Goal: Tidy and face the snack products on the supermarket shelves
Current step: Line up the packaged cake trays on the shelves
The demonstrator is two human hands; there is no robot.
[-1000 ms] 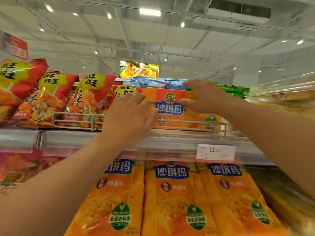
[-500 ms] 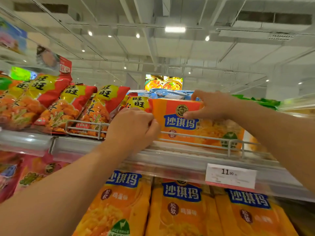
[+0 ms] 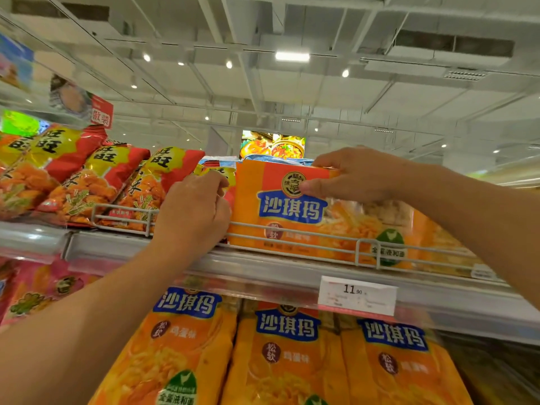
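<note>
An orange snack pack with a blue label stands on the top shelf behind a wire rail. My right hand pinches its upper edge, thumb on the front. My left hand is closed at the pack's left edge, where it meets a red-and-yellow bag; the fingertips are hidden. More red-and-yellow snack bags lean in a row to the left. Three orange packs of the same kind hang on the shelf below.
A white price tag reading 11.90 sits on the shelf's front strip. Pink bags fill the lower left. Blue packs lie behind the orange pack. A clear shelf panel juts at the far right.
My right hand has shifted from flat on the pack's top to pinching its upper edge. My left hand has closed at the pack's left side. The view has tilted upward.
</note>
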